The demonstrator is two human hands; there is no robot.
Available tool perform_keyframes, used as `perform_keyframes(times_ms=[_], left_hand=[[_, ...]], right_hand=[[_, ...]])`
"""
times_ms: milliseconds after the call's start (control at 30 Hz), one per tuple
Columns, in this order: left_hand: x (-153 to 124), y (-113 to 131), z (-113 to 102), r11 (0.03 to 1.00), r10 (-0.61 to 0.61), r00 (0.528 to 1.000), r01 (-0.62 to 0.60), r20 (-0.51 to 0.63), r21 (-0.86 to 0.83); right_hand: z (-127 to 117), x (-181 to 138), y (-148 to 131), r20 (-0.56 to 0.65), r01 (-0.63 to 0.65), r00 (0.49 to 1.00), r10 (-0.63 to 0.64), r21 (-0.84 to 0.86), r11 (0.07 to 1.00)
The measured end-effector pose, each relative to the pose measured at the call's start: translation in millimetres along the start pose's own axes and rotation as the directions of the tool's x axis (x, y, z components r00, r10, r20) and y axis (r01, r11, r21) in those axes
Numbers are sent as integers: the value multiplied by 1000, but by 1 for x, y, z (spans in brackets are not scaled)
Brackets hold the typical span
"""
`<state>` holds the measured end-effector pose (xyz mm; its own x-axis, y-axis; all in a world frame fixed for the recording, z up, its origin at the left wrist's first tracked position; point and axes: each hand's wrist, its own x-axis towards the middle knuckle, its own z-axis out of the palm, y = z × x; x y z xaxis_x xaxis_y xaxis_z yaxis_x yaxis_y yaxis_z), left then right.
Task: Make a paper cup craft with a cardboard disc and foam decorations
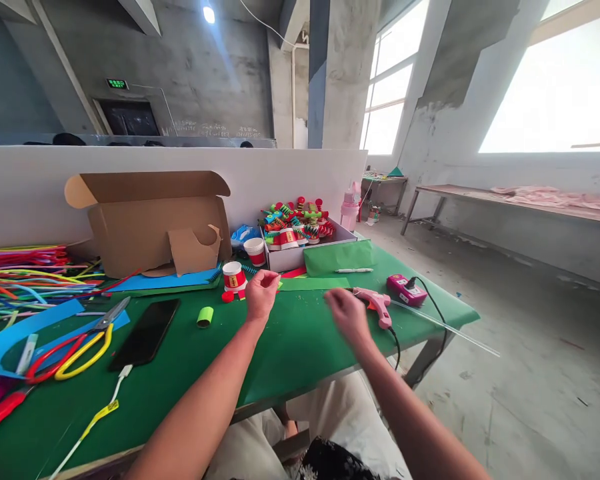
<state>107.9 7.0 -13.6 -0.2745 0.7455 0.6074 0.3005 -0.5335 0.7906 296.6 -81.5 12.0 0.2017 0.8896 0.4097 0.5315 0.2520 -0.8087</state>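
Observation:
My left hand [261,293] is raised over the table's middle with its fingertips pinched together. What they hold, if anything, is too small to make out. My right hand [349,317] has curled fingers, slightly blurred, and their grip is hidden. Close beside it lies a pink glue gun [376,303] with a clear glue stick [445,323] stretching past it. A green paper strip [314,285] lies behind and between the hands. Left of my left hand are a red and white paper cup [234,277], small red pieces [227,297] and a lime-green paper roll [205,317].
A tray [345,233] of colourful figures, another paper cup [255,252] and a cardboard box [130,233] stand at the back. Scissors [83,347], a phone [146,333] and pipe cleaners [30,280] lie left. A pink power adapter [407,291] sits near the right edge.

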Motion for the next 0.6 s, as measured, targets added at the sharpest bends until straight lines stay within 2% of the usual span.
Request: perform_keyframes(times_ms=[33,100,167,233,333,400,600], left_hand=[[0,1,0,1000,0,1000,0,-3,12],[-1,4,-2,999,17,1000,-17,-10,50],[-1,8,-6,994,51,999,-50,-12,94],[0,11,-9,987,92,996,-91,-2,130],[0,12,-11,974,145,989,-146,22,171],[-1,10,-10,959,182,982,-189,50,210],[-3,5,-6,903,280,951,-308,133,300]], right_hand=[[23,1,-8,69,-54,997,41,210,976],[65,6,-23,109,-186,982,151,502,845],[97,10,-35,90,-229,969,228,662,713],[116,14,-43,92,-237,961,262,768,596],[129,16,-46,120,-257,944,307,850,459],[133,17,-44,125,-270,931,343,869,415],[137,23,-35,112,-288,909,401,864,412]])
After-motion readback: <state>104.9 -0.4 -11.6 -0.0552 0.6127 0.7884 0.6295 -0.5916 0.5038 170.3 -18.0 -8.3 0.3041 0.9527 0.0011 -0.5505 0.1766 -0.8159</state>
